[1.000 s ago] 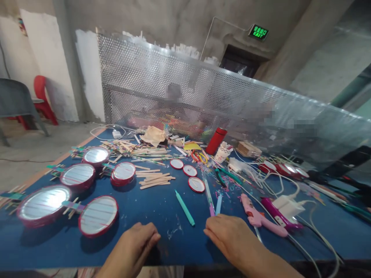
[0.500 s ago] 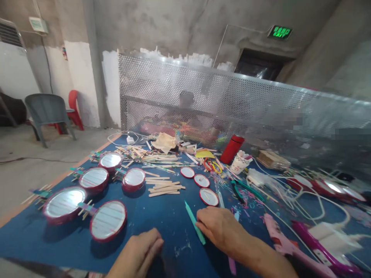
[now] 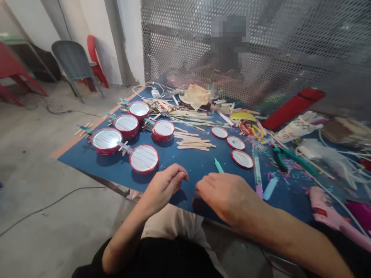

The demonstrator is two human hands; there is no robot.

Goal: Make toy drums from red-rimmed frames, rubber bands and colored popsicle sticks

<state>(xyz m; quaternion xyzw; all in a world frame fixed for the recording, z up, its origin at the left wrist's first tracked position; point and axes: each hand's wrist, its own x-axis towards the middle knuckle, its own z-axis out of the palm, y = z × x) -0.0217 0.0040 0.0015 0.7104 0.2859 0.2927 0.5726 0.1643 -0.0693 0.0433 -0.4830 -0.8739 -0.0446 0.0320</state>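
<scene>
Above the near edge of the blue tabletop (image 3: 191, 164) are both my hands. My left hand (image 3: 168, 183) is loosely closed, fingers curled together, and nothing shows in it. Just to its right, my right hand (image 3: 227, 195) is closed with its fingertips turned down; what they hold, if anything, is hidden. A teal pen-like stick (image 3: 218, 165) lies behind my right hand, which covers its lower end. Several small banjo-like crafts stand to the left, one with a round red-rimmed drum (image 3: 144, 158) nearest my left hand. Flat wooden craft sticks (image 3: 195, 143) lie beyond my hands.
Three red-rimmed discs (image 3: 242, 158) lie ahead of my right hand. Teal-handled pliers (image 3: 279, 160), a pink glue gun (image 3: 323, 206), a red cylinder (image 3: 294, 108) and a paper cup (image 3: 298, 127) crowd the right. A perforated metal screen (image 3: 179, 46) stands behind the table.
The view has tilted down and shifted left, so my lap and the floor show. My hands have come closer together near the table edge, and my right hand has moved off the teal stick's side.
</scene>
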